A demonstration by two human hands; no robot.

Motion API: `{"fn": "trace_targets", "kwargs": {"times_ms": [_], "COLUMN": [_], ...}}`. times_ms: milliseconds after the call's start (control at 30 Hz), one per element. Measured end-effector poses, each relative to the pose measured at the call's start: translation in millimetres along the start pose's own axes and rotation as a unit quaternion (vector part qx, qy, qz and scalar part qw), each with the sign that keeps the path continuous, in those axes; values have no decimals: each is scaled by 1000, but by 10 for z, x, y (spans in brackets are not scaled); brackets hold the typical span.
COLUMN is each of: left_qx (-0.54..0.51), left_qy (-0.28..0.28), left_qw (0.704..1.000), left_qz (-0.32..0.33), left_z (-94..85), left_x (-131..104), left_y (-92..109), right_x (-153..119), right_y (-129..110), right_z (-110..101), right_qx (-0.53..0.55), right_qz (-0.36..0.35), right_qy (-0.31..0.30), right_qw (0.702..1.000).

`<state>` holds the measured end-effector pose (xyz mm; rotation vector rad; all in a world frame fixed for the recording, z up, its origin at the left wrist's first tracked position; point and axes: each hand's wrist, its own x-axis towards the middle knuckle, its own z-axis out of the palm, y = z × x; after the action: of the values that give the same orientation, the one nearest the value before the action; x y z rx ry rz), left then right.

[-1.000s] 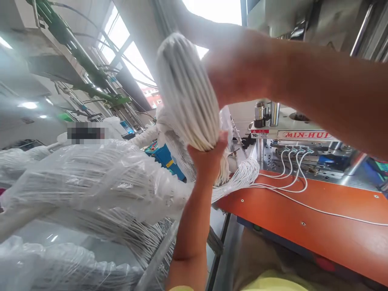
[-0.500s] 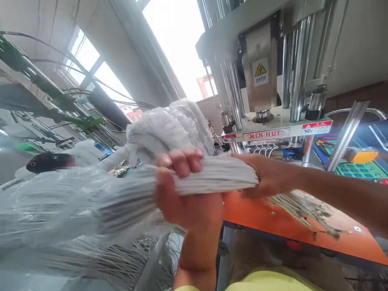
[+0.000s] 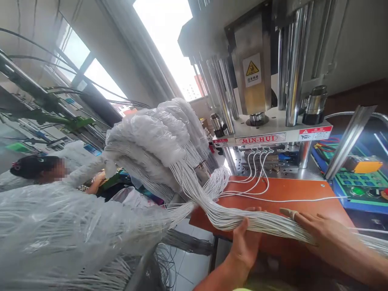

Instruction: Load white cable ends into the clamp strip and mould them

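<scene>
A thick bundle of white cables runs from the hanging cables at the centre across the orange work surface to the right edge. My left hand is wrapped round the bundle from below, its thumb on the near side. Further right, my right hand lies over the same bundle and grips it; part of its fingers is hidden. Beyond my hands, several thin white cables lead into the press machine.
Plastic-wrapped cable bundles hang at the centre, with more wrapped cables at the left. A control panel with buttons stands at the right. Another person is at the far left.
My left hand has moved down and right along with the bundle, which now lies low over the orange surface. My right hand has moved lower. The view has shifted.
</scene>
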<state>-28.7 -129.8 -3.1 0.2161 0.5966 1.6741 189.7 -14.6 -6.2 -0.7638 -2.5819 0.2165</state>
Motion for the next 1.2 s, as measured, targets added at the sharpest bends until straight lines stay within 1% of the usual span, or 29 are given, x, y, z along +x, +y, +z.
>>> {"fn": "trace_targets", "kwargs": {"times_ms": [67, 100, 167, 267, 367, 433, 467, 500, 533, 567, 633, 667, 700, 733, 767, 800, 833, 900, 933, 967, 1000, 1033, 1067, 1100, 1133, 1167, 1200], "left_qx": [-7, -5, 3, 23, 70, 137, 178, 223, 267, 308, 393, 440, 486, 523, 545, 547, 535, 505, 507, 526, 558, 594, 624, 645, 650, 643, 632], "left_qy": [35, 51, 82, 110, 132, 151, 163, 174, 181, 184, 168, 152, 128, 105, 84, 67, 59, 64, 72, 76, 74, 58, 36, 12, -5, -3, 11], "left_qw": [999, 999, 997, 993, 989, 979, 970, 959, 944, 923, 869, 840, 814, 798, 794, 802, 819, 851, 854, 846, 826, 802, 779, 761, 757, 763, 773], "left_qz": [2, 2, -7, -22, 3, 13, -1, -30, -78, -135, -250, -279, -292, -280, -257, -230, -198, -131, -92, -50, -7, 25, 49, 62, 67, 62, 54], "left_z": [-208, -288, -384, -375, -287, -262, -273, -302, -345, -399, -504, -537, -548, -531, -485, -412, -318, -95, 18, 123, 215, 290, 347, 387, 410, 422, 424], "left_x": [-75, -129, -243, -338, -302, -258, -250, -261, -292, -343, -489, -567, -636, -687, -712, -704, -661, -478, -344, -188, -10, 186, 401, 634, 880, 1135, 1391], "left_y": [68, 103, 180, 326, 502, 605, 649, 689, 727, 767, 862, 918, 979, 1040, 1096, 1144, 1179, 1207, 1203, 1191, 1173, 1151, 1125, 1094, 1058, 1017, 970], "right_x": [-38, -63, -106, -49, 211, 409, 486, 540, 570, 576, 529, 488, 442, 396, 354, 320, 298, 299, 328, 381, 459, 565, 699, 858, 1038, 1234, 1439], "right_y": [-68, -96, -141, -192, -216, -211, -203, -194, -181, -165, -129, -112, -100, -93, -92, -93, -92, -60, -19, 45, 130, 236, 358, 490, 625, 756, 879], "right_z": [236, 306, 357, 284, 211, 234, 267, 310, 356, 400, 469, 488, 497, 495, 482, 458, 422, 312, 243, 171, 102, 44, 5, -11, 0, 35, 89], "right_qx": [-12, -17, -26, -30, -24, -28, -38, -48, -53, -49, -25, -11, 0, 9, 18, 33, 51, 88, 100, 106, 105, 100, 92, 79, 64, 48, 15], "right_qz": [-19, -27, -48, -93, -120, -132, -135, -138, -142, -145, -144, -139, -132, -127, -125, -130, -133, -135, -131, -121, -105, -84, -59, -29, 2, 28, 54], "right_qy": [8, 8, -3, -39, -72, -79, -78, -73, -68, -64, -58, -53, -49, -50, -54, -62, -73, -93, -104, -114, -120, -117, -104, -78, -44, -24, -7], "right_qw": [1000, 999, 999, 994, 990, 988, 987, 987, 986, 986, 988, 989, 990, 991, 991, 989, 987, 983, 981, 980, 982, 985, 989, 993, 997, 998, 998]}}
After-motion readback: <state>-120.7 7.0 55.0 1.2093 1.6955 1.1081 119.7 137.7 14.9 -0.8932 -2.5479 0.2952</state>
